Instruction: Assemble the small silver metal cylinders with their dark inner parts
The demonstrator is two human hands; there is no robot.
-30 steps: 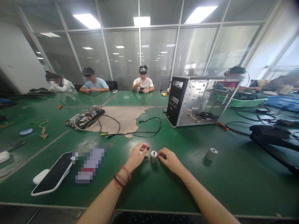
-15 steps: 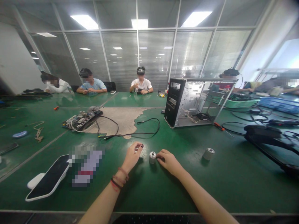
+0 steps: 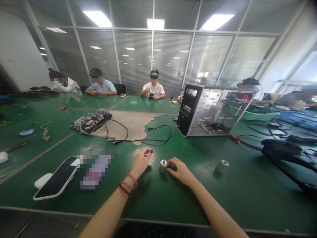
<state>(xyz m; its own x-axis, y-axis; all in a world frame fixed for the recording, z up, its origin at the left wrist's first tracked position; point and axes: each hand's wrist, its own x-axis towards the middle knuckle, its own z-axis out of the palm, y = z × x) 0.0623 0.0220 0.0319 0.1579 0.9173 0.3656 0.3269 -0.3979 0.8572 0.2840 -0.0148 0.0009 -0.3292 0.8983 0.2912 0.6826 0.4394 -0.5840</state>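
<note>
We find the green table [image 3: 158, 198] under both hands and the computer case [image 3: 185, 115] beyond our right hand [image 3: 182, 172], whose fingers curl loosely, slightly parted. Our left hand [image 3: 140, 162] has narrowed fingertips; whether they grip anything, we cannot tell. The near metal cylinder [image 3: 163, 167] stands between our hands, beside the right fingertips. We advise light, level side support, its top unobstructed.

computer case [image 3: 187, 114]: stood upright, its side uncovered (loose wires can be seen inside)
circuit board [image 3: 92, 122]: laid by the edge of a tan patch [image 3: 128, 123]
black cable [image 3: 163, 141]: looped across patch and green table [image 3: 111, 205]
phone [image 3: 55, 180]: laid partly over a white object [image 3: 42, 180]
screwdriver [image 3: 238, 141]: placed near the case
green basket [image 3: 260, 116]: set beside a blue basket [image 3: 297, 119]
</note>
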